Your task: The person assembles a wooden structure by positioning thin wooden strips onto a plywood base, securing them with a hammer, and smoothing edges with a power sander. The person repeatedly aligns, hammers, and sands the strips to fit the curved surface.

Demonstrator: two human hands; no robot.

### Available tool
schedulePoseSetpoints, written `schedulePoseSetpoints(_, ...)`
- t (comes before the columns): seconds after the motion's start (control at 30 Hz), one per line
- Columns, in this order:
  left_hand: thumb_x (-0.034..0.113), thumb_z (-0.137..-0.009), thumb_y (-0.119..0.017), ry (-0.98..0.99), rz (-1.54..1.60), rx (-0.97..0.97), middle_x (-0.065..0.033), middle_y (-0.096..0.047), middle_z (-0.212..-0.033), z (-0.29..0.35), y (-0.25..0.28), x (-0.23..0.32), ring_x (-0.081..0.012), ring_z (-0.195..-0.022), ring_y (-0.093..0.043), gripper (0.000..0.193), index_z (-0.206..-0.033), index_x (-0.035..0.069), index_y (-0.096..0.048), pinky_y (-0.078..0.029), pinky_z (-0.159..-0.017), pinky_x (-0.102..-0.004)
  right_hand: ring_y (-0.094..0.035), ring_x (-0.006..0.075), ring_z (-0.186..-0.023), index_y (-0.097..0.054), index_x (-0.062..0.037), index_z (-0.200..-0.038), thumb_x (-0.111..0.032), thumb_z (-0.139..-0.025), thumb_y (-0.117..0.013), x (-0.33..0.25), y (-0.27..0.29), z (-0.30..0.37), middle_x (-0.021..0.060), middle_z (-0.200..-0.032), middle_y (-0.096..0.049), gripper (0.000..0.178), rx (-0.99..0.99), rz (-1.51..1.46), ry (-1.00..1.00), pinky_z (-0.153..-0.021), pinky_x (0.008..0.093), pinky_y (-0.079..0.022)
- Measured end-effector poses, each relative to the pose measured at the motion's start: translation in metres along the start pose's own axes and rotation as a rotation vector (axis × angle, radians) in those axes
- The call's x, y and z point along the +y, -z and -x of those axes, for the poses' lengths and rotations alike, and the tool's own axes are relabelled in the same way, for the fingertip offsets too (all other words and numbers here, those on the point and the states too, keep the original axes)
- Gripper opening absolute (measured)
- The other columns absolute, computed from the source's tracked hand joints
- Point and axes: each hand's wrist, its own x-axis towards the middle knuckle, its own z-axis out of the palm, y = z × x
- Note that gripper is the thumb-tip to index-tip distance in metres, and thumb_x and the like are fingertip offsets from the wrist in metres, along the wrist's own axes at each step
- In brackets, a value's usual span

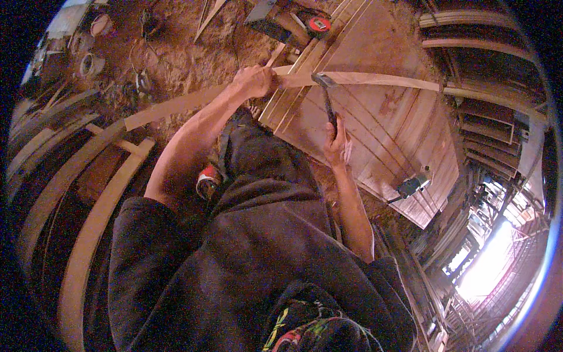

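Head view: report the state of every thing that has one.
Left hand: curled at the wooden strip; its hold unclear.
Right hand: closed around the hammer.
Hammer: held, head over the wooden strip; contact unclear.
Wooden strip: crossing over the panel, unpainted.
Tape measure: red face up.
Power tool: resting on the panel, unheld.

Rough brown dirt floor (193, 58), dim warm light over the workspace, long boards (469, 19) layered along the right side with dark gaps between, glaring white opening (489, 264) at lower right, jumbled clutter around it, paler daylight (63, 22) at upper left
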Motion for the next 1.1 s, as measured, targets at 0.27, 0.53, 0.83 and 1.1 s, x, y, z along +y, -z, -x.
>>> schedulePoseSetpoints(0.27, 0.023, -0.093, -0.048, 0.019, -0.115, -0.024, -0.0235, -0.074, -0.107, -0.01, -0.008, -0.005, -0.0444, -0.1, -0.072, 0.034, -0.107, 0.006, -0.074, -0.059, -0.084, -0.0553, -0.071, 0.0437, -0.094, -0.057, -0.0039, -0.14, -0.034, -0.106, -0.053, -0.017, 0.0, -0.018, 0.0262, -0.114, -0.07, 0.045, -0.048, 0.057, -0.029, -0.077, 0.0487, -0.056)
schedulePoseSetpoints(0.53, 0.03, -0.096, -0.045, -0.023, -0.007, 0.172, -0.0238, -0.075, -0.104, -0.045, -0.066, -0.063, -0.0463, -0.1, -0.071, 0.04, -0.108, 0.005, -0.074, -0.059, -0.086, -0.0561, -0.071, 0.0445, -0.083, -0.059, -0.0043, -0.137, -0.035, -0.106, -0.053, -0.001, -0.014, -0.025, 0.0216, -0.097, -0.073, 0.044, -0.04, 0.245, 0.094, -0.069, 0.0484, -0.055)
schedulePoseSetpoints(0.83, 0.037, -0.095, -0.05, -0.031, -0.046, 0.07, -0.0239, -0.075, -0.099, -0.017, -0.015, -0.016, -0.0474, -0.095, -0.071, 0.04, -0.105, 0.006, -0.074, -0.059, -0.082, -0.0555, -0.07, 0.0438, -0.078, -0.059, -0.0023, -0.132, -0.036, -0.106, -0.054, -0.001, -0.01, -0.023, 0.0243, -0.092, -0.07, 0.043, -0.08, 0.103, -0.067, -0.065, 0.0501, -0.053)
schedulePoseSetpoints(1.1, 0.04, -0.096, -0.058, -0.06, -0.028, 0.026, -0.0234, -0.074, -0.1, -0.036, -0.02, -0.027, -0.0455, -0.094, -0.072, 0.04, -0.105, 0.005, -0.075, -0.058, -0.078, -0.0558, -0.07, 0.0437, -0.093, -0.059, -0.0022, -0.133, -0.036, -0.105, -0.056, 0.008, -0.017, -0.016, 0.0258, -0.098, -0.071, 0.044, -0.058, 0.123, -0.014, -0.074, 0.0525, -0.054)
